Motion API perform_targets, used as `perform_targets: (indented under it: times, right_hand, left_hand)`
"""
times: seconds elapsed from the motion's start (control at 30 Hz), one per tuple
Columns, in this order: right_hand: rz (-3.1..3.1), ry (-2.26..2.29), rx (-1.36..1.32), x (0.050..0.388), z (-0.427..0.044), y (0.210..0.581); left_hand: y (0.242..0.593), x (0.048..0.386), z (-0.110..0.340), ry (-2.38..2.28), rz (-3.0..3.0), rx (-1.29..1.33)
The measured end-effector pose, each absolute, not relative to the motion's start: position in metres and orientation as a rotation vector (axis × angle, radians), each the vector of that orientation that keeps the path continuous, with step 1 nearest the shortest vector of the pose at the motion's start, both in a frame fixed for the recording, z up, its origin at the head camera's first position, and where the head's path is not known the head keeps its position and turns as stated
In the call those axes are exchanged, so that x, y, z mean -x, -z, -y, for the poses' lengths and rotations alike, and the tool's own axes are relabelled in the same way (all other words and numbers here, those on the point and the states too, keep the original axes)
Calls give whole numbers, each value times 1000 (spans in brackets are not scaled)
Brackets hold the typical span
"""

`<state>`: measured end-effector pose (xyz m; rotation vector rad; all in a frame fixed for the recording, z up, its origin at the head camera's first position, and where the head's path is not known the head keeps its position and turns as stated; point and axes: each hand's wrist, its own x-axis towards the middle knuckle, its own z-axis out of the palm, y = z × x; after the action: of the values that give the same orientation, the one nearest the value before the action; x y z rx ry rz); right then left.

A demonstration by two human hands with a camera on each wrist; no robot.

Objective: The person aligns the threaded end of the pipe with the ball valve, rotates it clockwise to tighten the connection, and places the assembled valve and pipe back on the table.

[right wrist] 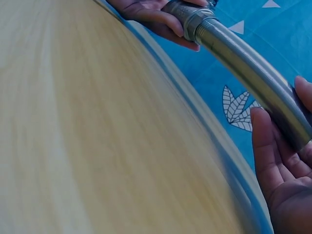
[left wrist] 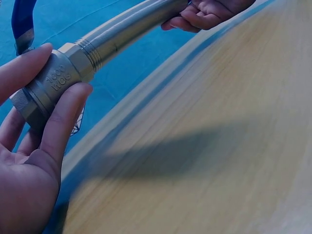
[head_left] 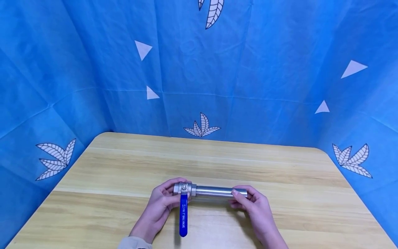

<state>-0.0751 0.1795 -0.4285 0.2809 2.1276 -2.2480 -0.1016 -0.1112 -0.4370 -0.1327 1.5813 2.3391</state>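
A steel ball valve (head_left: 184, 187) with a blue lever handle (head_left: 183, 216) is joined to a smooth steel pipe (head_left: 214, 191). Around the valve body curl the fingers and thumb of my left hand (head_left: 161, 202). My right hand (head_left: 255, 207) pinches the pipe's far right end between thumb and fingers. Both parts are held level above the table, and the lever points toward me. In the left wrist view, raised lettering shows on the valve body (left wrist: 58, 78). A few threads (left wrist: 90, 52) stay visible where the pipe enters the valve's hex end.
A light wood table (head_left: 124, 169) with rounded far corners lies under the hands. Blue cloth (head_left: 199, 69) printed with white leaves and triangles hangs behind it and along both sides. The hands and pipe cast shadows on the tabletop.
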Motion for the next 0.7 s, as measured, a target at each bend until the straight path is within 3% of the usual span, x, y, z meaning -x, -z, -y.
perform_targets:
  times: [0.1,0.37,0.7]
  right_hand:
    - [-2125,2247,-212,74,-181,429]
    - [-1935,2362,332,72,-193,432]
    - [-2001,2359,147,72,-189,431]
  left_hand:
    - [437,101,111,-2347,-1574,146]
    - [435,102,111,-2351,-1560,191]
    - [437,102,111,-2343,-1565,182]
